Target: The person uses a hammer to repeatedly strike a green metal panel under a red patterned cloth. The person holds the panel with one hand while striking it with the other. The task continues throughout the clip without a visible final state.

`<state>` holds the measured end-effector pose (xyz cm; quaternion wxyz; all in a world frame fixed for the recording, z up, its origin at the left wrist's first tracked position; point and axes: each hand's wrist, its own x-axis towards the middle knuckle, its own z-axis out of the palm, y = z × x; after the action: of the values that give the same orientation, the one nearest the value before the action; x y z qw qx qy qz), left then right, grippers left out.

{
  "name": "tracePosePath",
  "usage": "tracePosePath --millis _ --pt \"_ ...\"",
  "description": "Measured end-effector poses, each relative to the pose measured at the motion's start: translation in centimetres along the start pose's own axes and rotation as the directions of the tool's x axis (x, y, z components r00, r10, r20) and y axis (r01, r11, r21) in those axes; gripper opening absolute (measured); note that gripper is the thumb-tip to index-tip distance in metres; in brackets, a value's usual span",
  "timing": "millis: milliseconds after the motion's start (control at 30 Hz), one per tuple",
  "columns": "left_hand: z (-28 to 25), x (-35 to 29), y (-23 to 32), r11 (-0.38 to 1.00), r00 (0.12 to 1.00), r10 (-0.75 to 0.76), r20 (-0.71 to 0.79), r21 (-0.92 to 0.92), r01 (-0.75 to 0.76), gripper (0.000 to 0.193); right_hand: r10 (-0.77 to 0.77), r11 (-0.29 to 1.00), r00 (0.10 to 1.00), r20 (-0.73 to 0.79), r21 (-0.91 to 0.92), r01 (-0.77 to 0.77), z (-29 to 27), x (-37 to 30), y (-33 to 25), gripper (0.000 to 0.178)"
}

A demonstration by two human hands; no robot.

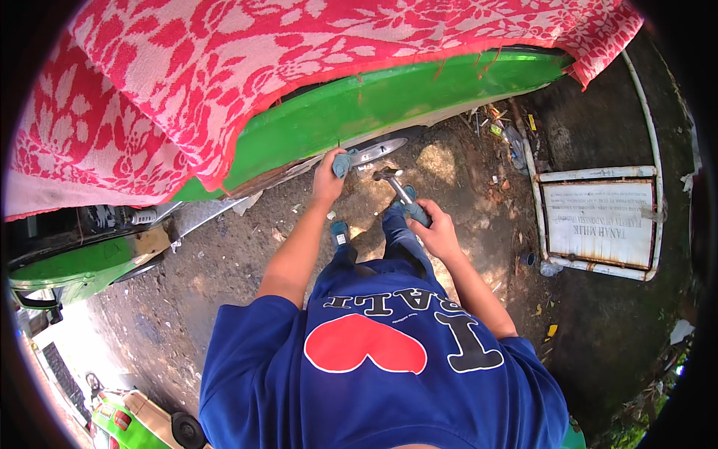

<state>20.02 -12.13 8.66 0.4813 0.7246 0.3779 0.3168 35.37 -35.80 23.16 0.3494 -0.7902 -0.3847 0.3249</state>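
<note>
My left hand (327,179) is closed round a bunched blue-grey cloth (342,164) at the near end of a flat silver metal bar (379,152) with a rounded tip. The bar lies along the lower edge of a green vehicle body panel (321,123); whether it touches the panel I cannot tell. My right hand (437,230) grips the teal handle of a hammer (404,196). Its metal head points up and to the left, below the bar and apart from it. A red and pale pink patterned cloth (224,60) covers the top of the panel.
On the right, a rusty white metal frame with a sign (598,223) lies on the dark ground (479,224). Litter (497,127) is scattered past the panel's far end. Another green panel (82,266) is at left. A green and cream vehicle (142,419) stands at lower left.
</note>
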Motion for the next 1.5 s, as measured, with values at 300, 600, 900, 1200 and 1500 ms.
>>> tracePosePath --millis 300,600,900,1200,1500 --pt "0.3 2.6 -0.7 0.996 0.997 -0.071 0.018 -0.060 0.072 0.040 -0.449 0.890 0.892 -0.047 0.065 0.451 4.3 4.4 -5.1 0.049" --pt "0.8 2.8 0.3 0.994 0.996 -0.085 0.030 0.073 0.083 0.040 -0.383 0.905 0.923 0.036 -0.184 0.383 5.4 5.9 -3.0 0.048" --pt "-0.1 0.4 -0.6 0.985 0.985 -0.133 -0.112 -0.129 0.118 0.035 -0.247 0.943 0.953 -0.176 0.183 0.279 4.3 4.5 -1.4 0.046" --pt "-1.7 -1.5 -1.3 0.997 1.000 -0.002 0.011 -0.074 0.003 0.033 0.007 0.963 0.987 -0.159 0.267 0.036 2.7 2.9 2.5 0.045" --pt "-0.2 -0.4 -0.9 0.998 0.997 0.053 0.058 0.038 -0.056 0.040 0.079 0.967 0.990 -0.117 0.251 -0.047 3.1 1.8 3.3 0.046"
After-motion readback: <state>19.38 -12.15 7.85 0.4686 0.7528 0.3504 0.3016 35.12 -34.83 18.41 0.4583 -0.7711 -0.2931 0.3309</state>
